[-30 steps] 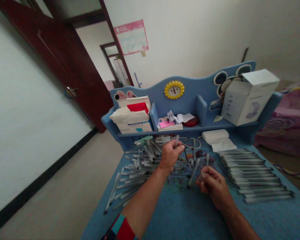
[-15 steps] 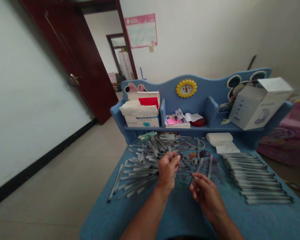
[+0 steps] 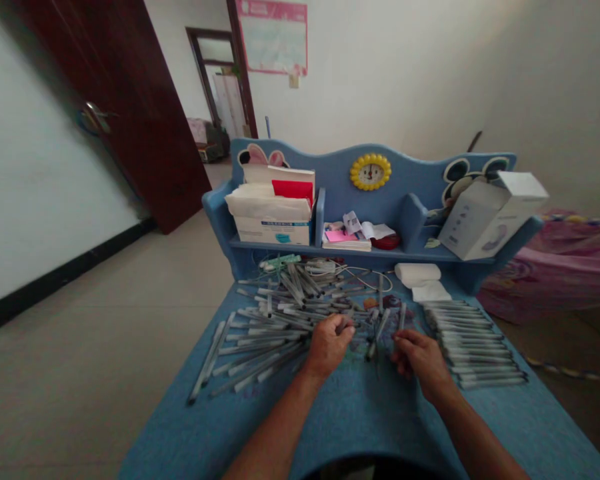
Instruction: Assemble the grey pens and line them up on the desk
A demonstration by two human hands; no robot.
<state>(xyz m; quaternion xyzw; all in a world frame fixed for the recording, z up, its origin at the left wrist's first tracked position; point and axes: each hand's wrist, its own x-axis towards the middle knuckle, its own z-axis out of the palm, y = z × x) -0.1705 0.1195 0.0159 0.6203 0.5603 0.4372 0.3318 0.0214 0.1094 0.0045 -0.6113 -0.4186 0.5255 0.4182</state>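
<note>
Many grey pens with dark ends [image 3: 265,333] lie loosely across the left and middle of the blue desk [image 3: 330,427]. My left hand [image 3: 330,341] is over their right edge, its fingers curled together; what it may hold is too small and blurred to name. My right hand [image 3: 417,357] is closed by a pen [image 3: 403,316] standing out above its fingertips; whether it grips that pen is unclear. Between my hands a few pens [image 3: 380,330] lie at a slant, with a thin dark piece among them. A neat row of pens [image 3: 480,347] lies on the right.
At the desk's back, a blue shelf [image 3: 325,157] bears an open carton [image 3: 275,230], papers [image 3: 345,243] and a white box [image 3: 480,223]. A white roll [image 3: 417,274] and a looped cable [image 3: 365,272] lie below it. A dark red door [image 3: 110,87] stands at the left.
The view has shifted, so the desk sits further left. My hands have moved apart, and the dark thin piece that was between their fingertips is no longer held between them.
</note>
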